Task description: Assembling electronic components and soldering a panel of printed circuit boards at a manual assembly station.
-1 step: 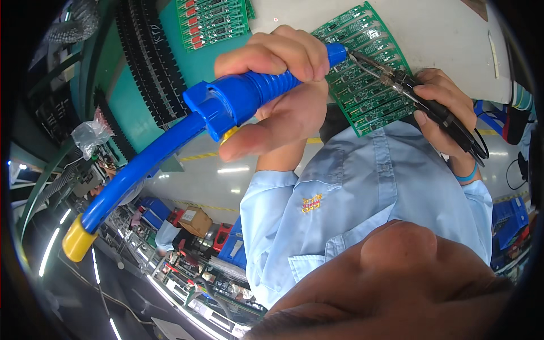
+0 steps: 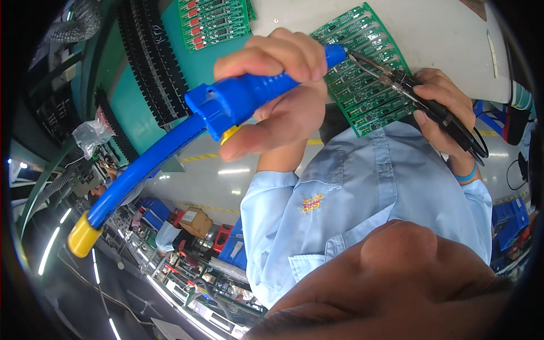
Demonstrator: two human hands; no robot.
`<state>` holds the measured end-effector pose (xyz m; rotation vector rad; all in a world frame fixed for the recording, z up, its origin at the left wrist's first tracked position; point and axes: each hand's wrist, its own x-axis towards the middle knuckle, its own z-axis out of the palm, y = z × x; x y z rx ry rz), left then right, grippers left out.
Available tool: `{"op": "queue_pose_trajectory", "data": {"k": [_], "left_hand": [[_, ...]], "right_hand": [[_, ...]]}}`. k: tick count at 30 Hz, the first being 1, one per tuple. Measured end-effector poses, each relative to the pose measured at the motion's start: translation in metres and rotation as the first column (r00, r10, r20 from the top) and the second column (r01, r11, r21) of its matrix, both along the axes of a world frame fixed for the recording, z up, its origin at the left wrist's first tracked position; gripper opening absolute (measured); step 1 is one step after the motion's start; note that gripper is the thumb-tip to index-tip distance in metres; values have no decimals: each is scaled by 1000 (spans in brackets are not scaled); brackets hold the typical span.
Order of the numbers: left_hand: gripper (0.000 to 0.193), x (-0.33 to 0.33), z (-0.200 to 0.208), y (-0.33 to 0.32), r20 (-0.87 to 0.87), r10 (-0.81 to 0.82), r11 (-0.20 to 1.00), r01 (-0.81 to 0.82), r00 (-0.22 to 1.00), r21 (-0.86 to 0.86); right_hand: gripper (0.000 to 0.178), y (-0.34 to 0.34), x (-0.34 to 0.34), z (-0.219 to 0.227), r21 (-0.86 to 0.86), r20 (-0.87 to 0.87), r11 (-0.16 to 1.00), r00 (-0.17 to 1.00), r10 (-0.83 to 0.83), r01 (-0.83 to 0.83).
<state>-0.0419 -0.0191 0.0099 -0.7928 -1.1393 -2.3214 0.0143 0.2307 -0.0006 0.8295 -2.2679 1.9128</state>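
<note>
My left hand [image 2: 297, 113] is wrapped round a blue solder sucker [image 2: 226, 107] with a yellow end cap, its thumb against a yellow button. The sucker's nozzle points at a green circuit board panel [image 2: 371, 107], made up of several narrow boards. In my right hand [image 2: 447, 96] is a black-handled soldering iron [image 2: 418, 101]. Its tip meets the sucker's nozzle over the panel's upper part; whether the two touch, I cannot tell. The exact spot beneath them is hidden.
A second panel with red parts [image 2: 212, 25] lies at the far left on a green mat [image 2: 198, 63]. Beside it run black slotted strips [image 2: 150, 65]. A pale worktop [image 2: 442, 34] extends to the far right. A clear plastic bag [image 2: 90, 139] hangs at the left.
The solder sucker's yellow end has shifted slightly up and to the right, with a small motion of my left hand. The soldering iron and the panel look unmoved.
</note>
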Motion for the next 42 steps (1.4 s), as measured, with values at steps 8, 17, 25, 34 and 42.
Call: {"op": "queue_pose_trajectory", "data": {"k": [8,17,25,34,42], "left_hand": [[70,32,48,-71,165,109,993,-98,980,-73],[26,95,33,-89,421,702,586,-131,574,-800],[35,112,25,-88,213,799,276,-28,562,-961],[36,99,26,-69,-87,732,-1,-126,676,-992],[36,77,11,-54,-280,691,-188,-208,666,-960]], "right_hand": [[35,5,7,-5,-111,48,982,988,-147,151],[39,3,22,-21,-131,174,961,960,-221,245],[42,-3,21,-8,36,-86,997,994,-63,67],[43,2,38,-14,192,-338,971,939,-72,143],[61,34,66,-12,34,-224,966,944,-242,256]]}}
